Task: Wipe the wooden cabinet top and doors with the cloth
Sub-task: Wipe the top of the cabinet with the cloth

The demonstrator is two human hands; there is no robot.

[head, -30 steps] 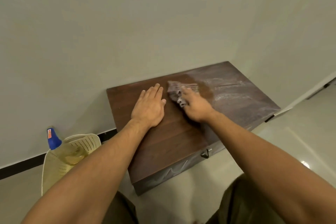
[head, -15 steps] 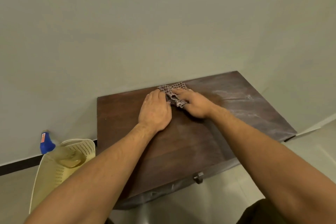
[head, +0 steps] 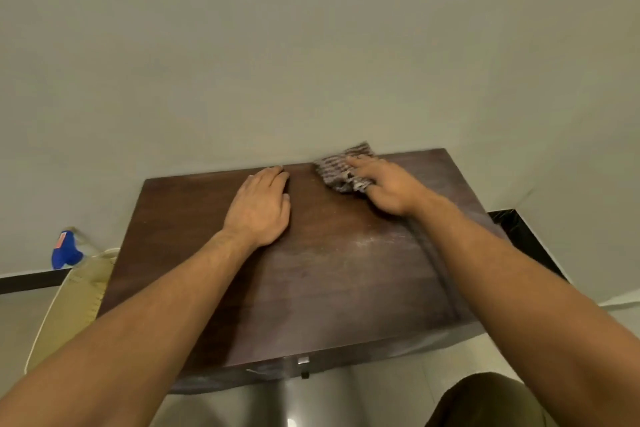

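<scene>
The dark wooden cabinet top [head: 322, 281] stands against a pale wall, with dusty streaks near its middle and right. A checked grey cloth [head: 341, 166] lies bunched at the back edge, right of centre, touching the wall. My right hand [head: 388, 187] presses on the cloth with fingers stretched over it and the thumb tucked against its near side. My left hand [head: 261, 206] rests flat on the wood, fingers straight, fingertips near the back edge, a hand's width left of the cloth. A small metal handle [head: 303, 366] shows on the cabinet's front edge; the doors are hidden below.
A cream plastic basket [head: 74, 302] stands on the floor left of the cabinet, with a blue spray bottle [head: 64, 250] behind it by the wall. A black skirting strip runs along the wall. My knee [head: 485, 399] shows at the lower right.
My right hand has slid the cloth rightward along the back edge, away from my left hand. The view has tilted so the cabinet sits lower and squarer.
</scene>
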